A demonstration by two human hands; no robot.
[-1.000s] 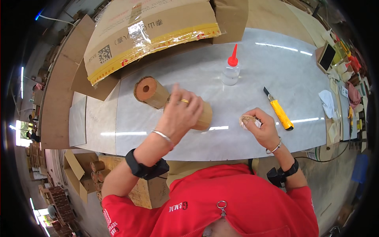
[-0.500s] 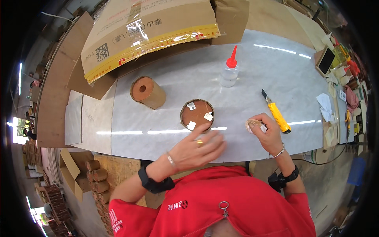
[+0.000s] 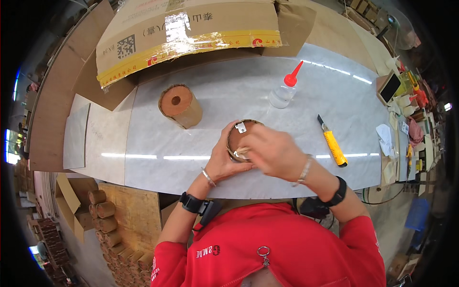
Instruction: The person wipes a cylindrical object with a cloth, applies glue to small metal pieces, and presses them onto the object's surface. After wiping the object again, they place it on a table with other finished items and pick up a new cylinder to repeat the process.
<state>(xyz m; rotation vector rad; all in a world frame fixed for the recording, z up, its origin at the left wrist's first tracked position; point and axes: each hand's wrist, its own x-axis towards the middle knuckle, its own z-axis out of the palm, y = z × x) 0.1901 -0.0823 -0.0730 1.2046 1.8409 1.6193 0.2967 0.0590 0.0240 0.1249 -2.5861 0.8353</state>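
A short cylinder (image 3: 234,139) with a reddish-brown top and a dark rim stands on the table in front of me. My left hand (image 3: 224,158) is wrapped round its left and near sides. On its top lies a small white tab (image 3: 241,127); the rest of the top is partly covered by my right hand (image 3: 278,152). That hand is closed on a crumpled pale wad (image 3: 243,150), pressed against the top near the rim; whether it is cloth or paper I cannot tell. To the right lies a yellow utility knife (image 3: 334,148), its blade out.
A paper-wrapped cylinder (image 3: 191,112) with a holed brown top stands back left. Behind it is a large cardboard box (image 3: 143,45). A clear squeeze bottle (image 3: 281,97) with a red nozzle stands back right. Tools and a white cloth (image 3: 384,138) crowd the right edge.
My left hand has moved from in front of the cylinder to grip its side. My right hand has carried the wad leftward from the open table onto the cylinder's top.
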